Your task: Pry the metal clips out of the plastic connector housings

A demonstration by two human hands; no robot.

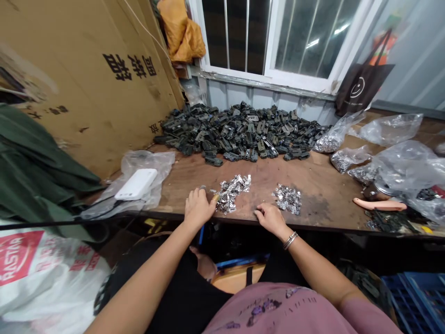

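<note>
At the left edge of a heap of shiny metal pieces (232,192), my left hand (200,206) rests on the wooden table (194,171), fingers bent and thumb against the pieces; whether it holds anything is too small to tell. My right hand (273,218) is at the table's front edge, just below a second, smaller heap of metal pieces (288,199). Its thumb and index finger are close together, and anything between them cannot be made out. Behind both heaps lies a large pile of dark clip-like parts (243,132).
A white power bank (136,184) lies on plastic at the left, by a large cardboard box (79,79). Clear bags of metal pieces (351,157) and a pink-handled tool (379,204) are at the right. Blue crates (417,297) stand below right.
</note>
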